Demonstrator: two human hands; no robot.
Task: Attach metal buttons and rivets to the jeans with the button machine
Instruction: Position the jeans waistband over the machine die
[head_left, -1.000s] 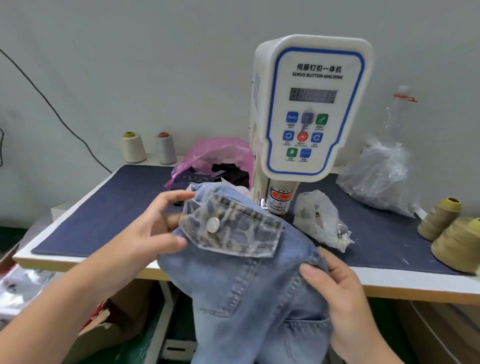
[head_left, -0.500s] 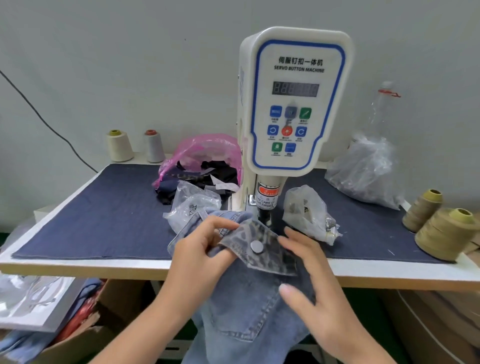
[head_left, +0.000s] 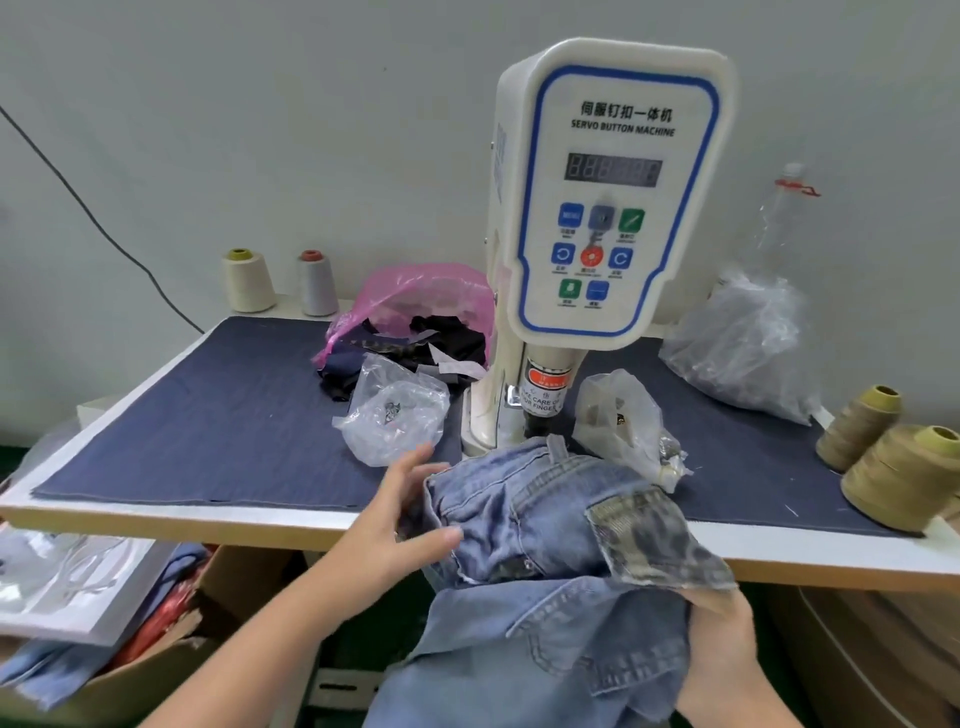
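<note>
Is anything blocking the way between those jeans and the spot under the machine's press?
Nothing visible does. The jeans already reach the button machine at its base; the clear bags lie off to both sides.

The white front panel (head_left: 618, 197) of the button machine (head_left: 597, 234) carries a line of Chinese characters and, under it, "SERVO BUTTON MACHINE". Its dark display (head_left: 613, 169) shows faint digits too dim to read. Below the panel, a sticker (head_left: 545, 400) on the machine's column reads "TAKE CARE OF YOUR FINGER", partly cut off.
</note>
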